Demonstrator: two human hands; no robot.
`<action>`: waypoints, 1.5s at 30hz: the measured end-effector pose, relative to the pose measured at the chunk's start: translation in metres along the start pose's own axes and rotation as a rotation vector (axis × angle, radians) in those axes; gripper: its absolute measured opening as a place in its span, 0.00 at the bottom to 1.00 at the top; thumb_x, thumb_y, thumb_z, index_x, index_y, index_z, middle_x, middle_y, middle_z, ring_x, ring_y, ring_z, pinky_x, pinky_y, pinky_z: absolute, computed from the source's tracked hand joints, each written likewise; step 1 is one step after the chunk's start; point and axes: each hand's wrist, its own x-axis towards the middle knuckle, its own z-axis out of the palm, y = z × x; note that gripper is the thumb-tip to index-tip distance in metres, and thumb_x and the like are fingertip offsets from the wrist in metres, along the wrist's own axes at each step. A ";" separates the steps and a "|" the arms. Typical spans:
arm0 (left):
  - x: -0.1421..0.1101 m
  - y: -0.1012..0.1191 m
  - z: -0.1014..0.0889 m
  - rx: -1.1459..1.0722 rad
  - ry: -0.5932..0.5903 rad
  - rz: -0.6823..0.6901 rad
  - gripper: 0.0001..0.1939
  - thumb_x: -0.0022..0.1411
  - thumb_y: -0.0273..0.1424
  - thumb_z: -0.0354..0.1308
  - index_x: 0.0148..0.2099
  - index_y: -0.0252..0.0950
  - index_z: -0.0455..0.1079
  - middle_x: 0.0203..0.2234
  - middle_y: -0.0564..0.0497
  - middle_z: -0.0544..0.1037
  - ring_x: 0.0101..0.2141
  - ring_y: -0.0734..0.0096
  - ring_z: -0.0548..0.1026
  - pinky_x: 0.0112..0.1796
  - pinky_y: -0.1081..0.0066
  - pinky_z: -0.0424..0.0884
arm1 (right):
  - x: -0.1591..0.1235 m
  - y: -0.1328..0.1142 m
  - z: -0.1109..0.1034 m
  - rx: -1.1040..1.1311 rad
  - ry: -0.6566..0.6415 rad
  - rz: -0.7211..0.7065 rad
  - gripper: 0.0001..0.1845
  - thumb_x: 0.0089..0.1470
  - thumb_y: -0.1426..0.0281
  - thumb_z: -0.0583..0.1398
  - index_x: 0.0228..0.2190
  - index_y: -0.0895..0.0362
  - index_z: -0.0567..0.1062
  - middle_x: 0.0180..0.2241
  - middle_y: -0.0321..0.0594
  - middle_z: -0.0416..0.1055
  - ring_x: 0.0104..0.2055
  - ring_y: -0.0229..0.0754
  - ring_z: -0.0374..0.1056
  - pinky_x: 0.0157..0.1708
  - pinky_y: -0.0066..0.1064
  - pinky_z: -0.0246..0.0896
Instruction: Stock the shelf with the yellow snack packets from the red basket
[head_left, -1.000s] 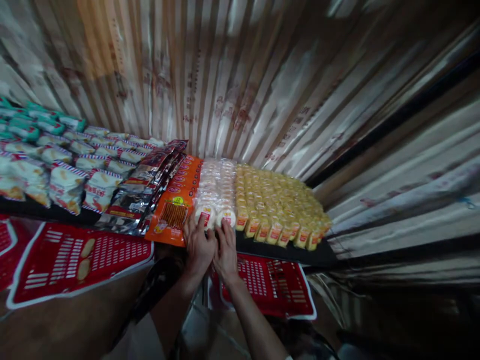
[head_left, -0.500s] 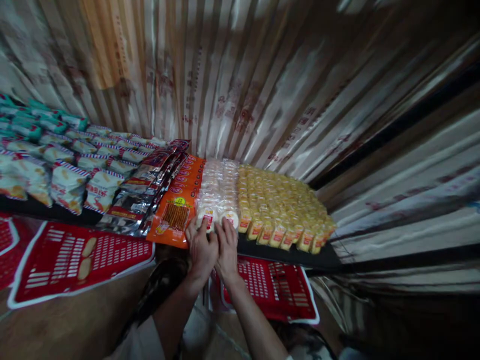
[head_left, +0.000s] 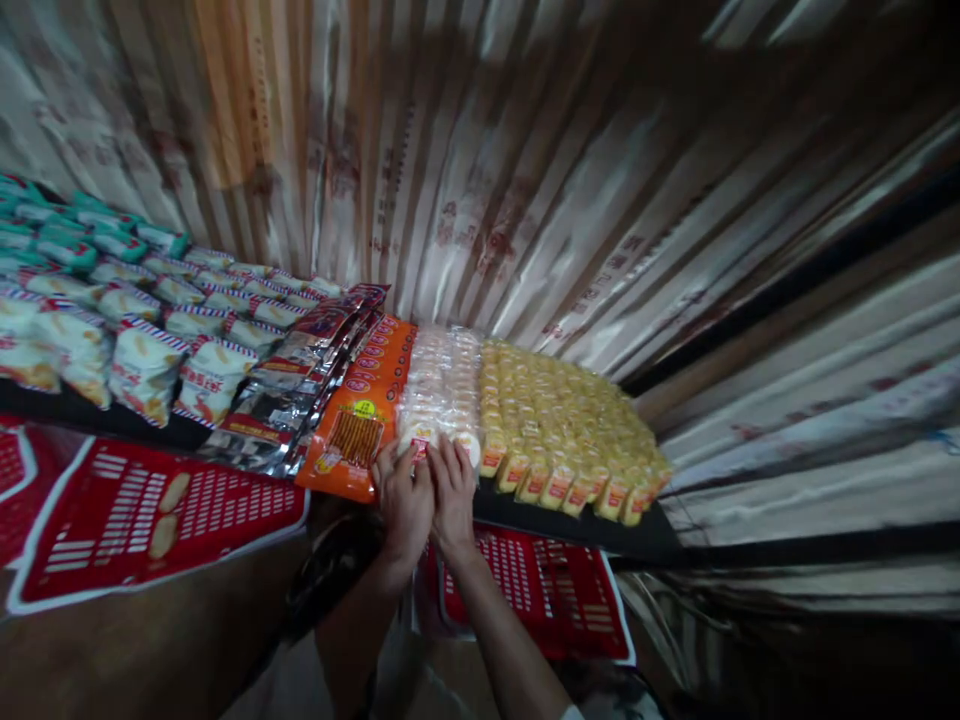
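Observation:
Two rows of clear-wrapped white round cakes (head_left: 441, 385) run back along a dark shelf (head_left: 570, 522). My left hand (head_left: 401, 495) and my right hand (head_left: 452, 490) lie side by side at the front end of these rows, fingers stretched out onto the nearest packets. Both hands press flat on the packets rather than closing round them. An orange snack packet (head_left: 352, 440) lies just left of my left hand. Several rows of yellow wrapped cakes (head_left: 562, 430) lie just right of my right hand.
Dark foil packets (head_left: 289, 385), white striped snack bags (head_left: 142, 350) and green packets (head_left: 67, 235) fill the shelf to the left. Red plastic baskets (head_left: 142, 510) (head_left: 555, 590) sit below the shelf edge. A corrugated metal wall (head_left: 480, 170) rises behind.
The view has shifted slightly, and both hands have slid a little further forward onto the front white cake packets. Nothing has been lifted.

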 end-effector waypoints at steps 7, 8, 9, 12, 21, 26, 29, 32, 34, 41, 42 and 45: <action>-0.001 0.003 0.002 -0.030 0.007 -0.051 0.14 0.59 0.30 0.49 0.42 0.34 0.74 0.47 0.43 0.67 0.48 0.60 0.64 0.52 0.58 0.60 | 0.002 0.001 -0.002 -0.015 0.000 0.021 0.22 0.59 0.72 0.47 0.55 0.59 0.62 0.59 0.48 0.55 0.63 0.47 0.43 0.56 0.49 0.49; -0.001 0.003 0.002 -0.029 0.006 -0.049 0.14 0.59 0.30 0.48 0.42 0.34 0.74 0.47 0.43 0.67 0.48 0.60 0.64 0.53 0.58 0.60 | 0.002 0.000 -0.002 -0.016 0.004 0.033 0.22 0.59 0.72 0.47 0.54 0.59 0.62 0.59 0.48 0.56 0.63 0.47 0.43 0.56 0.48 0.49; -0.001 0.003 0.002 -0.028 0.006 -0.050 0.14 0.59 0.30 0.48 0.42 0.34 0.74 0.46 0.43 0.67 0.48 0.60 0.64 0.53 0.59 0.60 | 0.003 -0.001 -0.002 -0.018 0.012 0.042 0.22 0.59 0.72 0.47 0.54 0.58 0.63 0.59 0.47 0.56 0.63 0.47 0.44 0.56 0.48 0.49; 0.000 0.003 0.002 -0.029 0.007 -0.070 0.15 0.59 0.30 0.47 0.42 0.34 0.74 0.46 0.43 0.67 0.48 0.61 0.64 0.52 0.60 0.60 | 0.010 -0.002 0.000 -0.054 0.015 0.048 0.23 0.59 0.71 0.46 0.56 0.56 0.61 0.60 0.46 0.54 0.64 0.47 0.41 0.56 0.48 0.47; 0.005 0.008 -0.004 -0.021 -0.028 -0.091 0.16 0.61 0.33 0.46 0.42 0.34 0.73 0.46 0.43 0.69 0.49 0.62 0.64 0.54 0.60 0.58 | 0.032 0.000 0.011 -0.268 -0.033 0.079 0.24 0.61 0.66 0.46 0.58 0.52 0.58 0.63 0.45 0.47 0.66 0.48 0.33 0.58 0.50 0.39; 0.005 0.010 -0.006 -0.020 0.002 -0.070 0.14 0.61 0.33 0.47 0.43 0.35 0.72 0.44 0.44 0.70 0.48 0.63 0.66 0.53 0.61 0.60 | 0.031 0.002 0.015 -0.276 -0.014 0.070 0.24 0.61 0.67 0.46 0.57 0.55 0.59 0.63 0.48 0.47 0.66 0.48 0.35 0.58 0.50 0.39; 0.003 0.009 -0.005 -0.034 0.023 -0.053 0.14 0.61 0.33 0.47 0.42 0.34 0.72 0.44 0.44 0.71 0.48 0.63 0.66 0.52 0.59 0.61 | 0.030 0.003 0.016 -0.273 -0.010 0.062 0.24 0.61 0.67 0.46 0.58 0.55 0.59 0.63 0.48 0.47 0.66 0.48 0.36 0.58 0.51 0.40; 0.001 0.009 -0.006 -0.055 0.034 -0.042 0.14 0.61 0.34 0.48 0.43 0.34 0.72 0.45 0.44 0.71 0.48 0.61 0.66 0.52 0.57 0.61 | 0.029 0.005 0.017 -0.266 -0.007 0.039 0.25 0.60 0.67 0.47 0.59 0.55 0.57 0.63 0.48 0.45 0.66 0.48 0.36 0.58 0.52 0.39; -0.001 0.009 -0.007 -0.062 0.033 -0.048 0.14 0.61 0.35 0.49 0.43 0.34 0.72 0.46 0.43 0.71 0.49 0.60 0.66 0.52 0.56 0.61 | 0.029 0.007 0.018 -0.259 -0.003 0.026 0.26 0.60 0.67 0.47 0.59 0.55 0.56 0.63 0.48 0.44 0.66 0.49 0.36 0.58 0.53 0.39; -0.003 0.005 -0.011 -0.083 -0.015 -0.058 0.13 0.60 0.29 0.49 0.42 0.35 0.74 0.48 0.44 0.72 0.51 0.62 0.66 0.54 0.59 0.61 | 0.030 0.007 0.021 -0.276 0.021 0.035 0.24 0.61 0.66 0.44 0.58 0.55 0.58 0.63 0.47 0.48 0.65 0.48 0.37 0.58 0.51 0.40; -0.003 0.005 -0.011 -0.087 -0.022 -0.067 0.13 0.60 0.29 0.49 0.41 0.35 0.74 0.48 0.44 0.72 0.51 0.62 0.66 0.54 0.59 0.61 | 0.030 0.006 0.020 -0.279 0.021 0.032 0.24 0.61 0.66 0.44 0.58 0.55 0.58 0.63 0.47 0.48 0.65 0.48 0.37 0.58 0.52 0.40; -0.003 0.003 -0.013 -0.106 -0.049 -0.068 0.13 0.60 0.28 0.49 0.41 0.35 0.74 0.49 0.45 0.71 0.52 0.63 0.66 0.54 0.59 0.60 | 0.030 0.005 0.020 -0.284 0.044 0.017 0.24 0.61 0.66 0.45 0.57 0.56 0.59 0.63 0.48 0.47 0.65 0.49 0.37 0.57 0.52 0.41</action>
